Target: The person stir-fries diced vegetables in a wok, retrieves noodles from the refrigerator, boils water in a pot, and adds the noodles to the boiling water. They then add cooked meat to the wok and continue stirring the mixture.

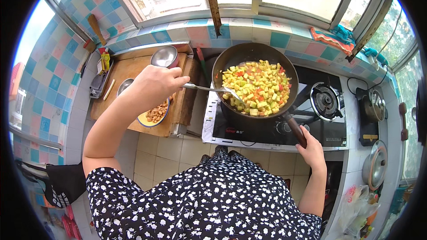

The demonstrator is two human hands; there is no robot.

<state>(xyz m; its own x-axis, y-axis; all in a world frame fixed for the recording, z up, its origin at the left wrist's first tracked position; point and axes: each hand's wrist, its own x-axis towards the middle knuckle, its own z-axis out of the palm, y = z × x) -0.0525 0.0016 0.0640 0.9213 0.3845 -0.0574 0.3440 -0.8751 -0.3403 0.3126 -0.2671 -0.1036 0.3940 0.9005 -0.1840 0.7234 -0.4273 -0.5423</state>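
Left grip (158,82) is wrapped round the spatula (207,88), right grip (312,150) is clamped on the handle (297,132) of the pan (249,53), which sits on the left side of the hob (262,130), full of diced veg (263,89). My worry — one hard scoop could fling diced veg overboard, and if the right grip slackens, that shove might swivel the pan.
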